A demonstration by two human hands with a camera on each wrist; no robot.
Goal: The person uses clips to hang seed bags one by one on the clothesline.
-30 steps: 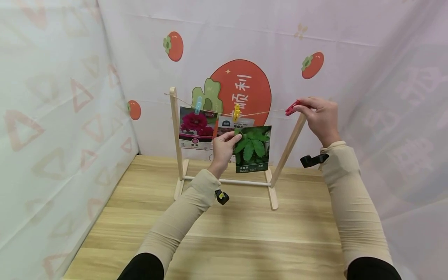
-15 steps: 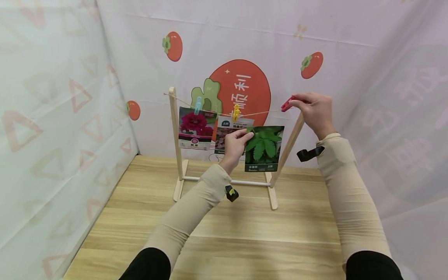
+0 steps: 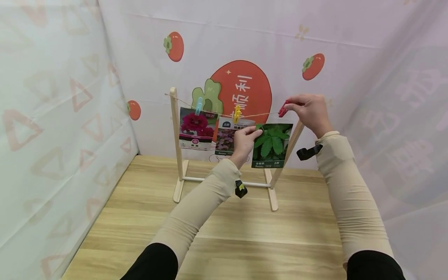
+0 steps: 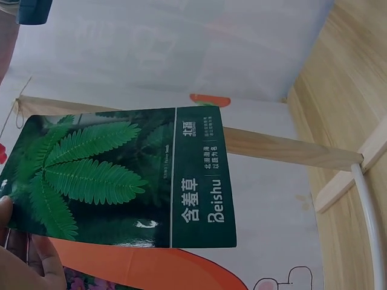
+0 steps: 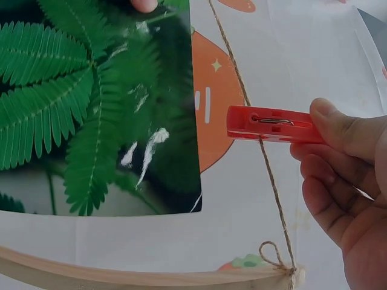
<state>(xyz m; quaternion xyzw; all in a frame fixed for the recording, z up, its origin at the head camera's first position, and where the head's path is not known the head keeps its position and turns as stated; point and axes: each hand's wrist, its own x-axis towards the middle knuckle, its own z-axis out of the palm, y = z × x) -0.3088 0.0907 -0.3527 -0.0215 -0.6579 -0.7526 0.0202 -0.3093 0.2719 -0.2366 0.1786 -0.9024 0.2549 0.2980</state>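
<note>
Between its thumb and fingers my left hand [image 3: 244, 144] pinches the left edge of a seed packet [image 3: 272, 146] with a green fern-like leaf. The packet hangs upright in front of the stand's right post. Up and to the right, my right hand [image 3: 313, 113] pinches a red clothespin [image 3: 283, 109] by its handle end. In the right wrist view this clothespin [image 5: 272, 124] overlaps the twine [image 5: 272, 175], its nose pointing toward the packet. The packet's top edge lies just below the twine line and apart from the clothespin.
On the same twine, a blue clothespin [image 3: 199, 106] holds a pink-flower packet [image 3: 194, 130], and a yellow clothespin [image 3: 237, 114] holds another flower packet [image 3: 225, 138], partly hidden by my left hand. The wooden stand [image 3: 176, 144] rests on the table [image 3: 140, 217] before a printed cloth backdrop [image 3: 147, 58].
My left hand has carried the leaf packet right and slightly up, nearer the right post. My right hand has shifted a little left, and the red clothespin now tilts more steeply.
</note>
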